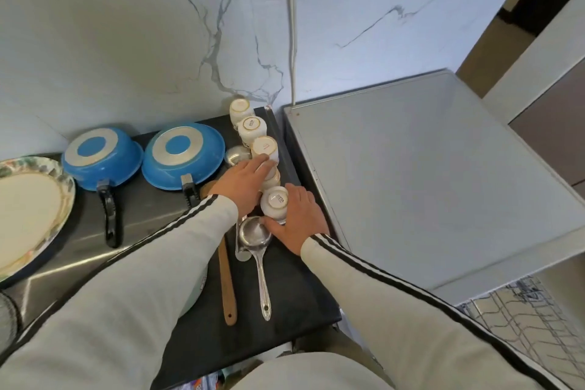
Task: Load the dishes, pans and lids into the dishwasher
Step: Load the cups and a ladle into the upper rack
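A row of upturned white cups runs along the right side of a dark mat. My right hand grips the nearest cup. My left hand wraps around another white cup just behind it, partly hiding it. Three more cups stand farther back toward the wall. Two blue pans lie upside down to the left, handles toward me. The dishwasher rack shows at the lower right.
A steel ladle and a wooden spatula lie on the mat below my hands. A patterned plate sits at the far left. The dishwasher's grey top stands to the right, its cord running up the marble wall.
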